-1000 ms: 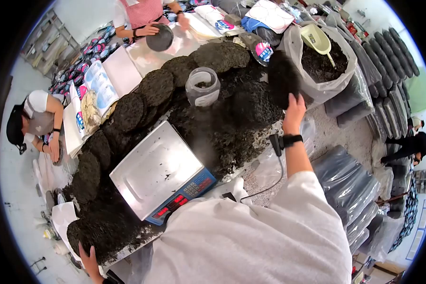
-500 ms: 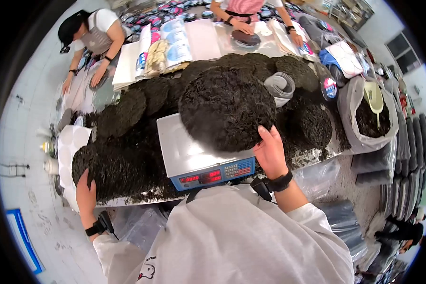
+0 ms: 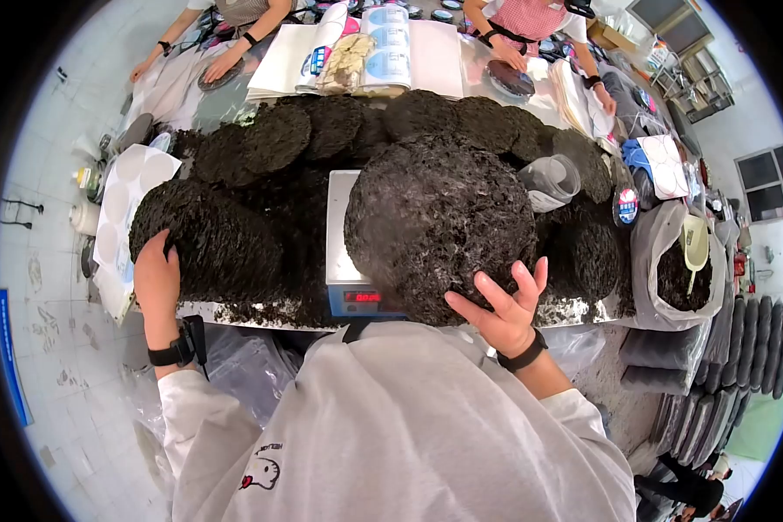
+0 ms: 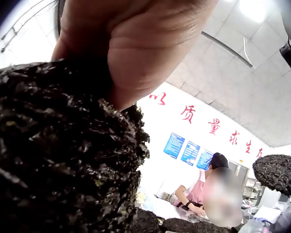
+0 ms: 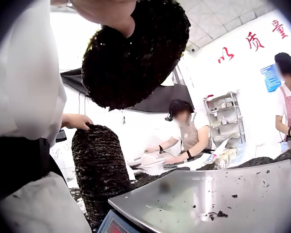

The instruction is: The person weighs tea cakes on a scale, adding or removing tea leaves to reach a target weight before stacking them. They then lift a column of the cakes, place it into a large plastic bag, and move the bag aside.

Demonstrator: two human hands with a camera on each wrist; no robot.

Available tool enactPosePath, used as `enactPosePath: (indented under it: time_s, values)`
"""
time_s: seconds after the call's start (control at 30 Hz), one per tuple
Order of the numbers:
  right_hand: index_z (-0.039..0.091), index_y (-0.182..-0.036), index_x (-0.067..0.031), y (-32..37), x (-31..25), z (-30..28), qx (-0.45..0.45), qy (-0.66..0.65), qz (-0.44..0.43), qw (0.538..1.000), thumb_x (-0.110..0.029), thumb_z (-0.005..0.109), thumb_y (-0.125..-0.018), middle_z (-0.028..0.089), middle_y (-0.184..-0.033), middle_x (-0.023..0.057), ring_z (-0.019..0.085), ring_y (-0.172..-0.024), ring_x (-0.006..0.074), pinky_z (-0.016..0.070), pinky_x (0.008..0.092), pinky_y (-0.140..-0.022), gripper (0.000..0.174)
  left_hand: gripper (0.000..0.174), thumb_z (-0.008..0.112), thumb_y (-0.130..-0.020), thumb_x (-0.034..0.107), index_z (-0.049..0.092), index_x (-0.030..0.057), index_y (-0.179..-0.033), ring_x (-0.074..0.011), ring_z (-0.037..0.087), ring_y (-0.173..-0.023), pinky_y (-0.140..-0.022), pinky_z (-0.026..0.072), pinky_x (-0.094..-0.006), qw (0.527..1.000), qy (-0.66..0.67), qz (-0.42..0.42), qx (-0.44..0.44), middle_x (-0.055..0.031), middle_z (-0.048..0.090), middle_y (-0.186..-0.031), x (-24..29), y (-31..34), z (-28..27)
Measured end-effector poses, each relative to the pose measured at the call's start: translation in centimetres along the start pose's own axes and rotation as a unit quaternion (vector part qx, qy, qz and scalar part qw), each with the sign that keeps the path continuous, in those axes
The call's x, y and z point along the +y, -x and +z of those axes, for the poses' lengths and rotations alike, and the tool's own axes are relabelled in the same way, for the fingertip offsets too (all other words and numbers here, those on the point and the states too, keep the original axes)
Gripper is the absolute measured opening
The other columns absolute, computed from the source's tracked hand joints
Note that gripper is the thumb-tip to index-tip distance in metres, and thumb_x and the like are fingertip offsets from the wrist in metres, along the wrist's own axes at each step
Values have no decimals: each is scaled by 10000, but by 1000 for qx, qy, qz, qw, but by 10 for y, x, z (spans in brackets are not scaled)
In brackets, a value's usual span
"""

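A big round cake of dried seaweed [image 3: 444, 222] hangs over the weighing scale [image 3: 344, 228], hiding much of its steel plate. My right hand [image 3: 505, 309] grips the cake at its near edge, fingers spread; the right wrist view shows the thumb on its face, and the cake clear above the plate [image 5: 223, 199]. At the left, my left hand [image 3: 158, 278] holds the top edge of a thick stack of seaweed cakes [image 3: 209, 248]. Up close in the left wrist view, the thumb presses on the near side of that stack [image 4: 63, 160] while the fingers go out of sight behind it.
More seaweed cakes [image 3: 278, 139] lie in an overlapping row behind the scale. A clear plastic jar [image 3: 550, 183] stands to its right. Farther right is a sack [image 3: 644, 261] of loose seaweed with a scoop [image 3: 694, 244]. Two people work across the table beside papers [image 3: 435, 56].
My right hand has brought the seaweed cake from the far right to over the scale, then nearer my body. The left hand stays on its stack. The head view has swung left.
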State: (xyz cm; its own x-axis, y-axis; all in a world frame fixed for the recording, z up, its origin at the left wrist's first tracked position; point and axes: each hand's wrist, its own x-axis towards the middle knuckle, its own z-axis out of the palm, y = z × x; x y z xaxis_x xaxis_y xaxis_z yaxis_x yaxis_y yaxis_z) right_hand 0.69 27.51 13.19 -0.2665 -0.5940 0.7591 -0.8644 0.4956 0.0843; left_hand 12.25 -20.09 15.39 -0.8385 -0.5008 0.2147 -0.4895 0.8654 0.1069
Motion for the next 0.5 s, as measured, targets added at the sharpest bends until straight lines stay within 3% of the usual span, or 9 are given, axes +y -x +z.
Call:
enactPosePath:
  time_s: [0.07, 0.2, 0.3, 0.33, 0.37, 0.4, 0.47, 0.5]
  values:
    - [728, -790, -301, -2, -1, -3, -2, 3, 2, 1000, -221, 834, -605, 507, -1238, -50, 317, -1312, 295, 190, 573, -1102, 228, 282, 517, -881, 121, 605, 23, -1131, -370, 579, -1009, -872, 454, -413, 999, -1, -18, 30, -197, 627, -1085, 1, -2, -4]
    - [727, -783, -295, -7, -2, -4, 8, -4, 8, 1000, -215, 832, -602, 509, -1253, -49, 316, -1319, 287, 187, 570, -1104, 224, 263, 502, -896, 113, 614, 24, -1117, -366, 588, -1004, -858, 457, -394, 990, 3, -75, 118, -198, 634, -1075, -23, -2, -13]
    - [728, -786, -282, -12, -3, 1, 10, -17, 13, 1000, -201, 826, -606, 518, -1256, -55, 319, -1324, 275, 181, 569, -1106, 220, 255, 504, -899, 107, 613, 23, -1113, -354, 594, -1007, -870, 456, -373, 988, 111, -52, 89, -191, 639, -1070, -24, 1, -22]
    - [729, -788, -265, -13, -3, 4, 19, -33, 18, 999, -190, 816, -619, 540, -1229, -51, 352, -1305, 270, 195, 567, -1101, 204, 249, 518, -898, 110, 614, 24, -1111, -338, 598, -1021, -881, 452, -360, 988, 151, -4, 28, -182, 642, -1072, -27, 3, -15]
    - [731, -790, -248, -15, -4, 6, 27, -50, 24, 998, -178, 806, -633, 562, -1203, -47, 386, -1287, 264, 209, 565, -1096, 188, 241, 525, -896, 115, 621, 22, -1096, -329, 599, -1031, -889, 449, -362, 993, 113, -19, -9, -176, 641, -1086, -8, 6, -16]
    - [731, -790, -248, -16, -3, 6, 30, -54, 22, 998, -178, 806, -633, 562, -1203, -47, 386, -1287, 264, 209, 565, -1096, 188, 264, 540, -891, 126, 606, 22, -1124, -326, 581, -1069, -911, 440, -364, 994, 100, -35, 5, -177, 624, -1129, -5, 7, -13]
    - [712, -889, -302, -22, 0, 0, -56, -84, 75, 992, -146, 698, -714, 623, -1109, -54, 501, -1180, 224, 224, 544, -1088, 235, 293, 554, -885, 136, 590, 23, -1152, -324, 563, -1108, -933, 431, -366, 995, 84, -55, 20, -178, 607, -1172, 0, 10, -9]
    - [714, -903, -199, -31, 5, -4, -96, -95, 84, 987, -78, 665, -725, 641, -1057, 12, 573, -1056, 234, 338, 451, -1033, 221, 343, 577, -874, 154, 563, 24, -1191, -327, 535, -1145, -962, 413, -368, 994, 107, -15, 22, -180, 576, -1220, 3, 12, -9]
